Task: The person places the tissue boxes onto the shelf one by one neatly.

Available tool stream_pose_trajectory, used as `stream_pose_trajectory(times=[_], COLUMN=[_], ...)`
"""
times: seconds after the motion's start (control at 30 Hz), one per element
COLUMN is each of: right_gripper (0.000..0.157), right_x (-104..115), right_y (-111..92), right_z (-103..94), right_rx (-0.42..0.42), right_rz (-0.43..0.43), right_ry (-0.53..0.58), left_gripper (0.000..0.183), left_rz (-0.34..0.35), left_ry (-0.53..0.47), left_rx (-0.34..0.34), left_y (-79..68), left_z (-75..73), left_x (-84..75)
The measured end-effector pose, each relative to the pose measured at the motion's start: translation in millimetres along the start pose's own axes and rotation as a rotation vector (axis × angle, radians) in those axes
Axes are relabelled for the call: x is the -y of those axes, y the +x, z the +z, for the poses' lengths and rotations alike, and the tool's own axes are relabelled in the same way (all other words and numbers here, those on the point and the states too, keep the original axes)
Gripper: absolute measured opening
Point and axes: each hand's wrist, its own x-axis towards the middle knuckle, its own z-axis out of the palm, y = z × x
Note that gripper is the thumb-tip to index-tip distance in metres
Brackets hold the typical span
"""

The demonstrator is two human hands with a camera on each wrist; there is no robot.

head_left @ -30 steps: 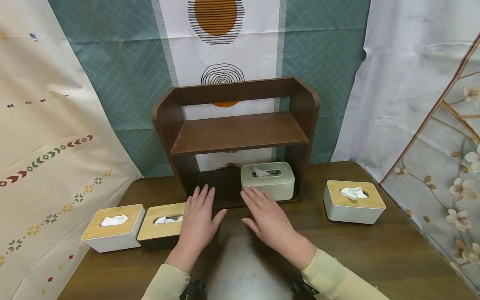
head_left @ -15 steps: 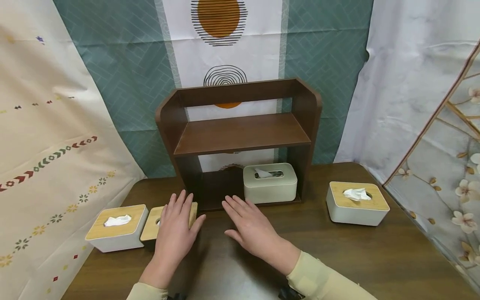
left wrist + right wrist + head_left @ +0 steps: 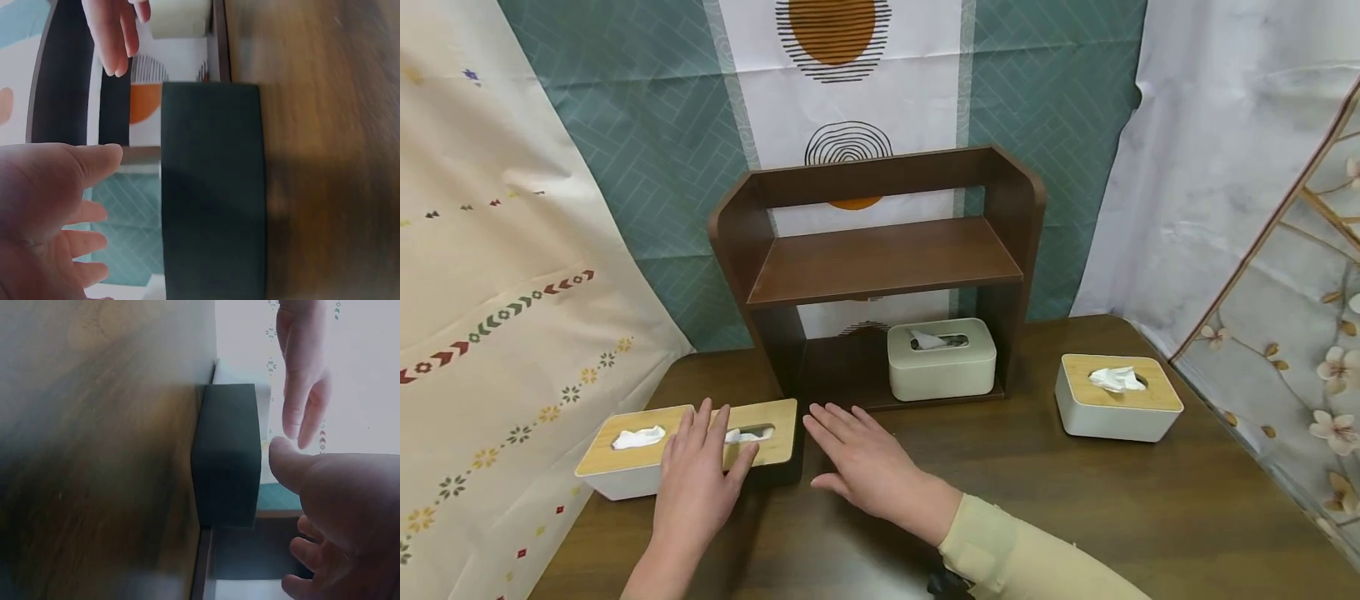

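Note:
A black tissue box with a wooden lid [image 3: 775, 451] and a white tissue poking from its slot stands on the table at left centre. My left hand [image 3: 696, 475] hovers over its left end with straight, spread fingers, hiding part of the lid. Just off the box's right end is my right hand [image 3: 872, 467], fingers extended toward it. In the left wrist view, the dark front wall [image 3: 212, 187] of the box faces the camera, beside the left thumb. The right wrist view shows the box's dark end [image 3: 228, 456] below the right thumb tip. Neither hand grips anything.
A white tissue box with a wooden lid [image 3: 625, 482] stands to the left of the black one. Behind is a brown two-tier shelf [image 3: 883, 262], a pale green tissue box [image 3: 942, 375] on its lower tier. Another wooden-lidded white box [image 3: 1116, 423] stands at right.
Both hands have moved left, away from the shelf front. The left hand has crossed over the black tissue box to its left end, and the right hand has come near its right end.

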Motion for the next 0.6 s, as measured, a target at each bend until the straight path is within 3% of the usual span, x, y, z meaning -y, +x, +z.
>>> stream_pose_trajectory(times=[0.27,0.43,0.6], right_gripper=[0.082,0.079,0.078], right_x=[13.0,18.6,23.1], right_y=[10.0,13.2,15.9], right_z=[12.4,18.5,22.1], right_rx=[0.025,0.029,0.052], right_rz=[-0.047,-0.057,-0.058], right_ry=[-0.018,-0.023,-0.024], left_gripper=[0.074,0.083,0.086], left_rz=[-0.046,-0.079,-0.083], left_ry=[0.025,0.027,0.042], left_rx=[0.028,0.091,0.095], left_y=[-9.3,-10.2,-11.0], left_z=[2.9,2.9,4.5], left_x=[19.7,23.9,25.7])
